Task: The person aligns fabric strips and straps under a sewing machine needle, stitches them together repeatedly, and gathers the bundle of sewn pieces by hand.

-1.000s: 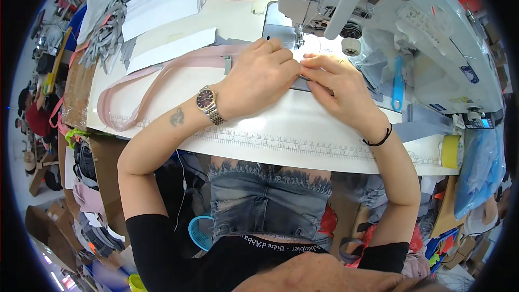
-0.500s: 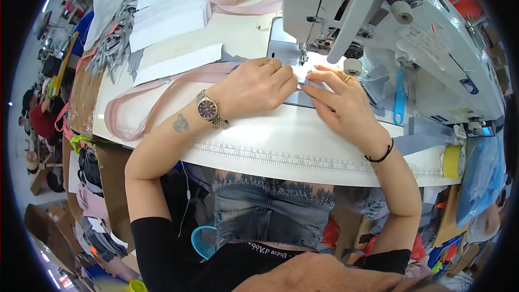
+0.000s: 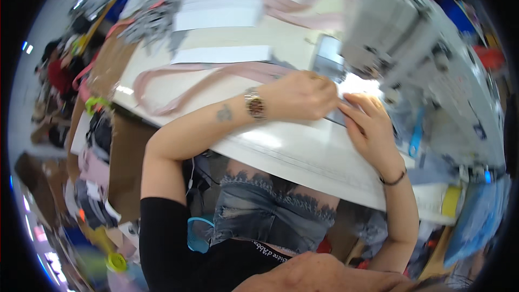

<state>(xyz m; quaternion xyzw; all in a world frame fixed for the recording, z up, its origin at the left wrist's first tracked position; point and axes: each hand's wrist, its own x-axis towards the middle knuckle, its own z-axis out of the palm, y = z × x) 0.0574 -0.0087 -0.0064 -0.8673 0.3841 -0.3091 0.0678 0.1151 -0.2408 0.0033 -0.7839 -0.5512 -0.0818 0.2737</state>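
Note:
Beside the lit needle area of a white sewing machine, my two hands meet fingertip to fingertip. My left hand is closed, knuckles up, at the front of the metal needle plate. A long pink zipper tape loops over the table at the left and runs in behind that hand. Thumb and fingers of my right hand come together against the left fingertips. Whatever small piece lies between the fingers is hidden and blurred.
White sheets are stacked at the back, with a white strip nearer. Grey scraps pile up at far left. More pink tape lies behind. At right are a blue tool and a yellow tape roll.
The whole view has swung and blurred, so the table and machine sit farther right and tilted. Both hands remain together in front of the needle.

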